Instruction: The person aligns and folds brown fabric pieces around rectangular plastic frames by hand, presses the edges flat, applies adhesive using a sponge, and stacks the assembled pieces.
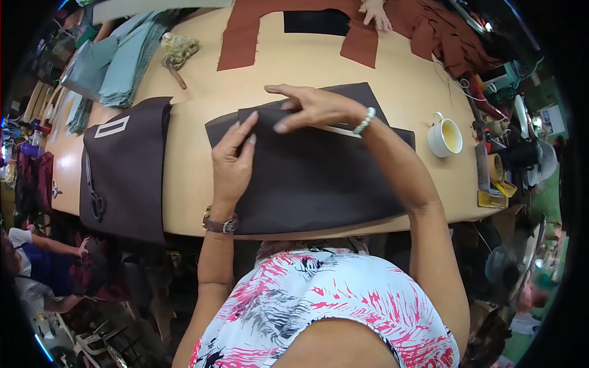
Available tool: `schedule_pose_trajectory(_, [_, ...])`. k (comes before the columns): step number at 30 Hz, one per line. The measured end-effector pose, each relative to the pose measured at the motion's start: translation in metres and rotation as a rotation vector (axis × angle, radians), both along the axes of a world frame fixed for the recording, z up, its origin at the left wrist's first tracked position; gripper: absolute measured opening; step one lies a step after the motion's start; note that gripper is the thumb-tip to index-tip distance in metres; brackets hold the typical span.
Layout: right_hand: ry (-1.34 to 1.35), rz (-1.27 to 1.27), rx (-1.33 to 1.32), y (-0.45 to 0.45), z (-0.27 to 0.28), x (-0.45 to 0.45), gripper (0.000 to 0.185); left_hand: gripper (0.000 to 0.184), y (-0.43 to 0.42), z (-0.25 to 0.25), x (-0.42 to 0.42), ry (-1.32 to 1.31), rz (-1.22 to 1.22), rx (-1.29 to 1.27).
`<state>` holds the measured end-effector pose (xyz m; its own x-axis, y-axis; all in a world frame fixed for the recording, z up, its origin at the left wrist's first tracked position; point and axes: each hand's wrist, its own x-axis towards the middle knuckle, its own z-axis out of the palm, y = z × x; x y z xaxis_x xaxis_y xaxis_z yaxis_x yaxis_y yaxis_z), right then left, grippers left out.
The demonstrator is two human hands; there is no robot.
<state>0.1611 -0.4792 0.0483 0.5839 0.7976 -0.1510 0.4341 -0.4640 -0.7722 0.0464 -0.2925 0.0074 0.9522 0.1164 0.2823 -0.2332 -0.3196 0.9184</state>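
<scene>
In front of me lies a dark brown fabric panel, layered over another dark piece whose corners show behind it. My left hand is at the panel's upper left corner, its thumb and fingers closed on the edge. My right hand hovers over the top edge with the fingers apart and nothing in them. A thin white strip shows beside my right wrist, partly hidden by it.
At left, black scissors lie on a dark fabric stack. Grey-green cloth is piled behind. A cup of yellow liquid stands at right. Another person's hand rests by rust-coloured fabric at the far side.
</scene>
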Motion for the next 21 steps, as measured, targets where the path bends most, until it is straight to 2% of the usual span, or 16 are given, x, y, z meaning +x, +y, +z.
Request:
schedule_pose_trajectory(1, [-0.086,0.034,0.119,-0.003,-0.007,0.003,0.083,0.035,0.006,-0.003,0.0,0.003,0.024,-0.068])
schedule_pose_trajectory(2, [0.213,-0.009,-0.042,-0.019,-0.002,0.01,0.086,0.036,0.013,-0.007,0.0,-0.003,0.042,-0.076])
schedule_pose_trajectory(4, [0.145,-0.016,-0.046,-0.055,-0.008,0.014,0.091,0.036,0.025,-0.016,-0.003,-0.009,0.069,-0.095])
schedule_pose_trajectory(8, [0.324,-0.114,-0.091,-0.107,-0.017,0.01,0.09,0.04,0.036,-0.037,-0.008,0.144,0.108,-0.391])
schedule_pose_trajectory(10, [0.325,-0.135,-0.082,-0.117,-0.029,-0.002,0.087,0.04,0.037,-0.046,-0.008,0.167,0.12,-0.406])
schedule_pose_trajectory(14, [-0.061,-0.304,0.014,-0.095,-0.042,-0.019,0.081,0.04,0.034,-0.047,-0.011,0.246,0.12,-0.369])
schedule_pose_trajectory(18, [-0.142,-0.32,0.111,-0.075,-0.054,-0.034,0.07,0.046,0.039,-0.033,-0.018,0.336,-0.005,-0.425])
schedule_pose_trajectory(21, [-0.014,-0.238,0.141,-0.057,-0.034,-0.04,0.069,0.053,0.029,-0.004,-0.018,0.28,-0.259,-0.378])
